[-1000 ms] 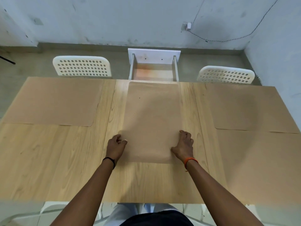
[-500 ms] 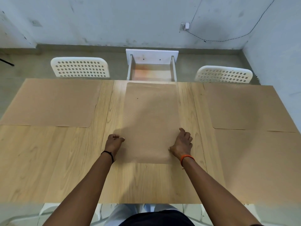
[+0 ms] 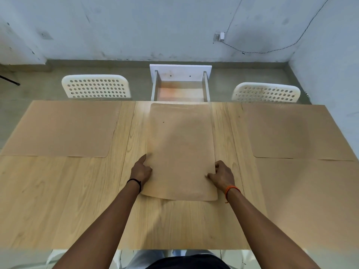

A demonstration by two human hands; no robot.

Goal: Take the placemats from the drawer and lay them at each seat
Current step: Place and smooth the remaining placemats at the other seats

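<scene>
We pinch the placemat (image 3: pixel 180 152) with left hand (image 3: pixel 141 171) and right hand (image 3: pixel 223 176) closed on its edges, so a careless tug could buckle it or leave it crooked on the table (image 3: pixel 58 200).

No legible text or markings.

Tan centre placemat (image 3: pixel 179 148) lies lengthwise between two flat placemats (image 3: pixel 62 129), before the open drawer (image 3: pixel 180 88).

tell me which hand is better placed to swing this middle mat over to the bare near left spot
Probably left. The left hand grips the middle placemat's left edge, beside the bare near-left tabletop. The right hand would have to cross over.
</scene>
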